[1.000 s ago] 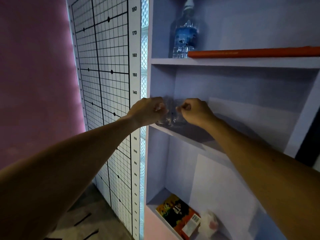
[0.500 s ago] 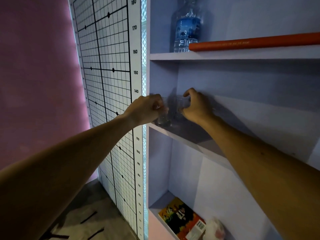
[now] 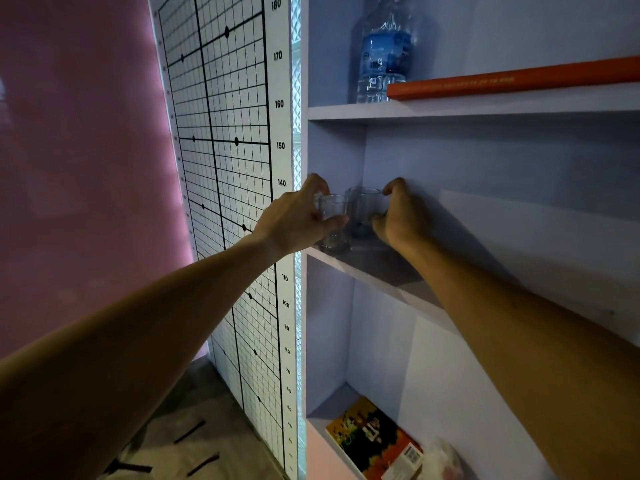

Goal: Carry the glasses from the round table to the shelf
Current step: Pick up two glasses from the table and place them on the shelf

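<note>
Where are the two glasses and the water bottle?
Left glass [image 3: 333,221]: head view, its clear side wall.
Right glass [image 3: 365,209]: head view, its side wall.
Water bottle [image 3: 384,51]: head view, its blue label.

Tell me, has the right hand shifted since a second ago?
Yes. The right hand has opened and drawn back rightward off its glass, which stands on the middle shelf board.

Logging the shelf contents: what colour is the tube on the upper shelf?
Orange-red; the tube shows best in the head view, beside the water bottle.
</note>
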A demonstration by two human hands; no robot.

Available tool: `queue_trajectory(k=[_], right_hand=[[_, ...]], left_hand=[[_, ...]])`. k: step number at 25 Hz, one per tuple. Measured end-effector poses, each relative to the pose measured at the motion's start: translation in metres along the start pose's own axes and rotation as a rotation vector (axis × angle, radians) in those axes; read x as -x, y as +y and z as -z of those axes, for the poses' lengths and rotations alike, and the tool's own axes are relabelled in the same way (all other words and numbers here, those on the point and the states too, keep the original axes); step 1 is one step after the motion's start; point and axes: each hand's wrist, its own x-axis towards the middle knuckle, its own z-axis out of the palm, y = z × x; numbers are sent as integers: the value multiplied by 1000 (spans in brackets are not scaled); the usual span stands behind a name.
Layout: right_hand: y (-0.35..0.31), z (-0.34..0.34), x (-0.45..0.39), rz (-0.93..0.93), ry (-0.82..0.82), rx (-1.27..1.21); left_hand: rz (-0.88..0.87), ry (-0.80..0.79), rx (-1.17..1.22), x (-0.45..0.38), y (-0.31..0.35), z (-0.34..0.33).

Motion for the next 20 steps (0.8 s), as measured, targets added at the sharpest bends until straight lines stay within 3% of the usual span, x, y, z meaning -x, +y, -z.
queue_trajectory(k=[20], right_hand=[[3,33,19,-19,-143,53]], left_hand=[[187,43,18,-13,23,-20]])
